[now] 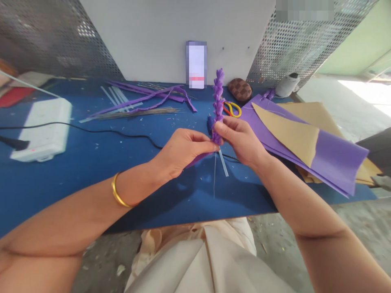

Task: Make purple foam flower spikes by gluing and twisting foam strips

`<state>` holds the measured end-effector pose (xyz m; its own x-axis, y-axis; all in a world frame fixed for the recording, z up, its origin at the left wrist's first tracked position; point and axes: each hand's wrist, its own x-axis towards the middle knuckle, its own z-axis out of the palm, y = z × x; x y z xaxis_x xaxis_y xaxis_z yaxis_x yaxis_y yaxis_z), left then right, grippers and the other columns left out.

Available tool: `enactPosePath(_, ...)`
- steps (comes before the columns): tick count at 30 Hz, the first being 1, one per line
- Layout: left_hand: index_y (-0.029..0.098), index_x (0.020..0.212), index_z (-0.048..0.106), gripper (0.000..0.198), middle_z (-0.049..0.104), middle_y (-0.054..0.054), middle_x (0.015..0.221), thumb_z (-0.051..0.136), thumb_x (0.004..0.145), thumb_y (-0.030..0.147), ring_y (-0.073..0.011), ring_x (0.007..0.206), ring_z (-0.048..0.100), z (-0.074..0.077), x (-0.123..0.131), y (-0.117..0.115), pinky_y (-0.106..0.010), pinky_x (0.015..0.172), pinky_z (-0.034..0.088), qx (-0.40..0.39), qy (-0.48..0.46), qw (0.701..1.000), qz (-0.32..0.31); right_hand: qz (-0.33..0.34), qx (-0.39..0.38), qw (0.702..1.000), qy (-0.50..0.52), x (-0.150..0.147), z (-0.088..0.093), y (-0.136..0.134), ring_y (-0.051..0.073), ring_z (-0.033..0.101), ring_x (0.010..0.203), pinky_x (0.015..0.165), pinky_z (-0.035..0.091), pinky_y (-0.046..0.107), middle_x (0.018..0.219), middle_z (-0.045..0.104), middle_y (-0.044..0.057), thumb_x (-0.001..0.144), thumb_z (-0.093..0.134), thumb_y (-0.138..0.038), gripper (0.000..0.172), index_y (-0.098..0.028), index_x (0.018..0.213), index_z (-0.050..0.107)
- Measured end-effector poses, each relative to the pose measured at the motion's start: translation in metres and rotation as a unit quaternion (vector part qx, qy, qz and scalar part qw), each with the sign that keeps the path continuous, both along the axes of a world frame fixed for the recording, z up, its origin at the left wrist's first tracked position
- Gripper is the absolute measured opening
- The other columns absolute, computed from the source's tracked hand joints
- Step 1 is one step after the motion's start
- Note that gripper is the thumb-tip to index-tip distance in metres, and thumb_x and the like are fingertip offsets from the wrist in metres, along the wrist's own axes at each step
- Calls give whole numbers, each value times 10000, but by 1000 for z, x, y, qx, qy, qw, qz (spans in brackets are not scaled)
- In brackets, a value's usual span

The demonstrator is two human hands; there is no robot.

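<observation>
My two hands meet over the middle of a blue table (91, 162). Between them stands an upright purple foam spike, a lavender-like flower (218, 97), wound round a thin wire stem that hangs down below my fingers. My right hand (241, 140) pinches the base of the purple flower. My left hand (181, 150) is closed on the loose end of a purple foam strip that runs into the flower's base. A gold bangle sits on my left wrist.
Purple and tan foam sheets (305, 138) lie at the right. Loose purple strips (152, 97), thin wires and clear glue sticks lie at the back. Scissors with yellow and red handles (232, 109), a checked brown pouch (240, 89), a white power strip (42, 130) and a black cable are also there.
</observation>
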<state>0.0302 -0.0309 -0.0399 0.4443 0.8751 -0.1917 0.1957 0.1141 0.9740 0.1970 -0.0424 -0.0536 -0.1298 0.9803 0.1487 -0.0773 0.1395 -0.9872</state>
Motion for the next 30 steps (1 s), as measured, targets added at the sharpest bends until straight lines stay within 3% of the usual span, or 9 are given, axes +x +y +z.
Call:
enactPosePath(2, 183, 627, 736, 157, 590, 18, 537, 797, 632, 327, -95, 498, 457, 1, 0, 1, -259, 497, 314, -4, -29, 1000, 2, 23, -26, 999, 30, 5, 1, 2, 108, 491, 621, 607, 413, 261, 681, 555, -10, 835, 655, -515, 338, -185, 765, 643)
enactPosePath(6, 184, 666, 751, 177, 606, 14, 554, 799, 633, 351, -104, 515, 469, 0, -1, 1, -260, 503, 315, -15, -29, 999, -12, 54, -56, 995, 58, 10, 2, 4, 117, 556, 682, 661, 458, 261, 807, 644, 8, 755, 769, -372, 234, -182, 859, 681)
enactPosePath(15, 193, 722, 762, 199, 621, 4, 592, 772, 661, 383, -113, 525, 452, 0, -4, 2, -269, 495, 269, 9, -2, 999, -38, 21, -10, 998, 52, 7, 0, 4, 93, 524, 630, 631, 446, 242, 708, 602, -23, 706, 814, -321, 239, -171, 756, 635)
enactPosePath(20, 180, 726, 743, 158, 638, 12, 673, 774, 660, 320, -104, 575, 456, 0, -4, 1, -265, 543, 297, 33, -10, 998, -58, 38, 3, 998, 54, 6, -1, 4, 98, 536, 627, 644, 459, 257, 700, 603, -25, 736, 790, -308, 210, -176, 756, 628)
enactPosePath(25, 172, 623, 686, 175, 516, 46, 546, 779, 663, 314, -84, 519, 369, -1, -3, 0, -266, 515, 246, 20, -7, 999, -38, 47, -6, 996, 78, 5, -2, 4, 89, 533, 633, 642, 445, 240, 683, 589, -31, 744, 773, -238, 166, -164, 737, 625)
enactPosePath(30, 168, 649, 719, 155, 628, 8, 621, 809, 641, 293, -118, 632, 523, -5, -1, 0, -260, 618, 372, -27, -47, 998, -20, 35, -49, 994, 92, 3, -2, 2, 72, 487, 585, 585, 404, 219, 635, 555, -51, 707, 783, -198, 176, -164, 718, 611)
